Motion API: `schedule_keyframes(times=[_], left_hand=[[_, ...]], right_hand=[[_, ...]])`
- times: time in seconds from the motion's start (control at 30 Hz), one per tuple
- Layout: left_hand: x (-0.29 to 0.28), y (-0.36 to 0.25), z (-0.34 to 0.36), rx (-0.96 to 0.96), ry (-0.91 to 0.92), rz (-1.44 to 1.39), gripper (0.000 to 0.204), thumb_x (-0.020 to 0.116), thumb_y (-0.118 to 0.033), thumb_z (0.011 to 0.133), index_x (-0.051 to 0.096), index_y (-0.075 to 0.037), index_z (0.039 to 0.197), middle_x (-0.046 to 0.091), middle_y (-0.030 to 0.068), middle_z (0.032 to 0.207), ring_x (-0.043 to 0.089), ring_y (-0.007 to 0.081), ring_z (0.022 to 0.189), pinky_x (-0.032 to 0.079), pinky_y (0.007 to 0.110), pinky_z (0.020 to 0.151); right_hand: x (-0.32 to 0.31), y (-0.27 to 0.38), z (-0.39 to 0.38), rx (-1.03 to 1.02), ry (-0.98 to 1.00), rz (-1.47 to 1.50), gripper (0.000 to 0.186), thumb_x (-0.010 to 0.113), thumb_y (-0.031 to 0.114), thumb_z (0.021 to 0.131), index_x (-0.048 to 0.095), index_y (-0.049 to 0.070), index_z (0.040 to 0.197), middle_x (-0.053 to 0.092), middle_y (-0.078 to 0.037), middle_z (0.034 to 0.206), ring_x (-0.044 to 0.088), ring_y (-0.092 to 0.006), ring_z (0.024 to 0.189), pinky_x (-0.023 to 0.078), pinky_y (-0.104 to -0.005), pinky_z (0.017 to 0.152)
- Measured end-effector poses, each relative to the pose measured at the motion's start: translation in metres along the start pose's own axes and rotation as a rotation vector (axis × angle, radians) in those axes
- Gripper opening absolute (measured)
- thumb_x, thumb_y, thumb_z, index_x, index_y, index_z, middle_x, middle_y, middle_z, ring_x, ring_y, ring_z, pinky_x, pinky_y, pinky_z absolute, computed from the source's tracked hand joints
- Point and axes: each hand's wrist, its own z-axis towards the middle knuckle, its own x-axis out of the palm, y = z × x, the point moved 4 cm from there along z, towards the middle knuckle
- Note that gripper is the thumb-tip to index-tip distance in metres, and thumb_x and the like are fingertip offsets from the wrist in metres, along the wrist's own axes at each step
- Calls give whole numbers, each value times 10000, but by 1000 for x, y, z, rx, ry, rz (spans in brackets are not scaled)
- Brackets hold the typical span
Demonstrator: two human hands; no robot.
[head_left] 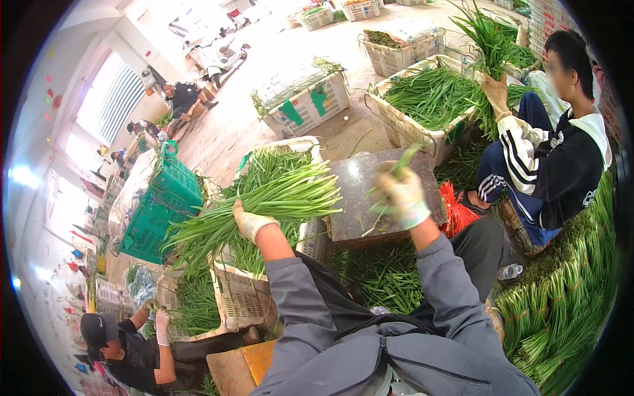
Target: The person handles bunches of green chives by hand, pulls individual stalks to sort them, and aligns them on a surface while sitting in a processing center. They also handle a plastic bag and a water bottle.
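Clutching the green bunch [294, 191] mid-length, left fingers [239, 209] are probably stopping it flopping, while blurry right fingers [388, 183] are seemingly pinching stalks [407, 160] above the desk [350, 223].

And there's a pale emblem [100, 321] on the dark cap [91, 331], lower left; white lettering [588, 197] across the black top [569, 181] at right; faint print [318, 381] on the grey jacket [432, 353], too small to read!
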Motion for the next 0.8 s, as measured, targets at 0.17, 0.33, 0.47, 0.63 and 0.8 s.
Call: schedule_keyframes(times=[0.17, 0.33, 0.47, 0.63, 0.8], left_hand=[[19, 34, -33, -21, 62, -34, 476, 742, -182, 793, 582, 62, 1169, 664, 200, 1130, 676, 350, 893, 582, 522, 799], [17, 12, -43, 72, -5, 131, 440, 654, -305, 874, 608, -1, 1189, 661, 158, 1173, 656, 338, 984, 535, 501, 887], [4, -11, -1, 21, 76, -25, 483, 704, -300, 844, 593, 2, 1204, 655, 159, 1178, 650, 342, 962, 539, 490, 877], [8, 12, 30, -191, 238, -75, 499, 497, -420, 950, 575, -28, 1248, 629, 176, 1250, 619, 374, 1088, 492, 545, 968], [7, 38, 24, -355, 292, -30, 509, 410, -431, 966, 580, -59, 1270, 624, 169, 1269, 609, 389, 1123, 490, 594, 942]], right_hand=[[88, -39, 1, -498, 205, -1147, 322, 719, 275, 829, 679, 102, 1097, 690, -129, 1010, 679, -234, 886, 539, -348, 774], [74, -25, 11, -660, 242, -1227, 163, 718, 225, 811, 689, 118, 931, 646, -97, 880, 648, -307, 840, 533, -389, 727], [30, -26, -16, -443, 472, -1083, 223, 754, 214, 773, 719, 115, 970, 643, -114, 825, 640, -334, 777, 531, -416, 715], [0, -99, -42, 266, 966, -1534, 702, 812, 272, 706, 552, 32, 1312, 656, -187, 1202, 665, -316, 1017, 520, -407, 885], [57, -106, -2, 290, 396, -255, 541, 768, 154, 809, 555, -10, 1279, 664, -89, 1153, 644, -196, 1055, 561, -334, 801]])
